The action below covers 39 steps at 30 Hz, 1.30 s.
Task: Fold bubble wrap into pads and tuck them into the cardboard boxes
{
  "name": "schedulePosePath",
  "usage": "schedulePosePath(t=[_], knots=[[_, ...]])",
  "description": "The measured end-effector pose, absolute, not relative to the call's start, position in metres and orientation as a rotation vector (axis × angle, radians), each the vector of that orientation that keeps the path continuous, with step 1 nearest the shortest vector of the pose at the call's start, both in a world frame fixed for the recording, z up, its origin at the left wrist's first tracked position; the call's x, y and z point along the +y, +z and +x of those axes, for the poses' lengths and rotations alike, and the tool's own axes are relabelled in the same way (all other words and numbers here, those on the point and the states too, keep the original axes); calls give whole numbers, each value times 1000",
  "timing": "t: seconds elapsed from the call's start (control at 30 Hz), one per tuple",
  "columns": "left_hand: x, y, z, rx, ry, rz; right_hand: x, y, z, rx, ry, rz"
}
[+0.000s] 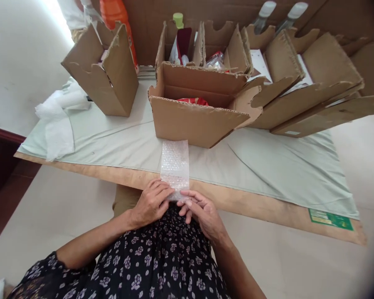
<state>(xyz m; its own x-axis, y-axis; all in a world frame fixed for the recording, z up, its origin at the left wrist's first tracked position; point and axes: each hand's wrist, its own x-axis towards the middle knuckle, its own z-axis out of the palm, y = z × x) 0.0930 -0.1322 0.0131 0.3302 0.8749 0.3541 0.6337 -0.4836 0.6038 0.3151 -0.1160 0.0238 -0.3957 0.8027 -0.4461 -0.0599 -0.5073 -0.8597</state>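
Observation:
A narrow strip of clear bubble wrap [175, 160] lies across the front edge of the cloth-covered table, its near end hanging toward my lap. My left hand [152, 200] grips the near left edge, fingers on top and thumb underneath. On the other side, my right hand [205, 214] pinches the near right corner between thumb and forefinger, with its other fingers curled below. Close to the strip's far end stands an open cardboard box [199, 122] with something red inside. Whether anything is folded into the wrap's near end, I cannot tell.
Several open cardboard bins [311, 104] line the back right. Another box [118, 83] stands at the left, in front of an orange bottle [116, 14]. White wrapping material [60, 120] droops over the table's left side. The wooden table edge [252, 205] runs before me.

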Motion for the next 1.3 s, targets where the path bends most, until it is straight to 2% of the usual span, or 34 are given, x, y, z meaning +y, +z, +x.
schedulePosePath(t=[0.07,0.17,0.43,0.57,0.73,0.93,1.13,1.3], knots=[[-125,12,94,1394,983,2085,-112,30,321,-1318,1790,-1267],[-111,19,90,1440,918,1865,-103,31,328,-1708,1244,-1364],[-65,30,90,1582,426,1860,-82,14,314,-2115,426,-1272],[-61,25,92,1644,427,2016,-80,11,311,-2412,322,-1113],[-81,32,85,1576,798,2288,-69,2,304,-2345,292,-1138],[-70,20,77,1486,697,2242,-42,4,303,-2240,537,-1217],[-37,7,80,1560,668,2096,-47,12,312,-2217,244,-1218],[-56,14,82,1651,784,2265,-39,3,308,-2405,277,-1149]])
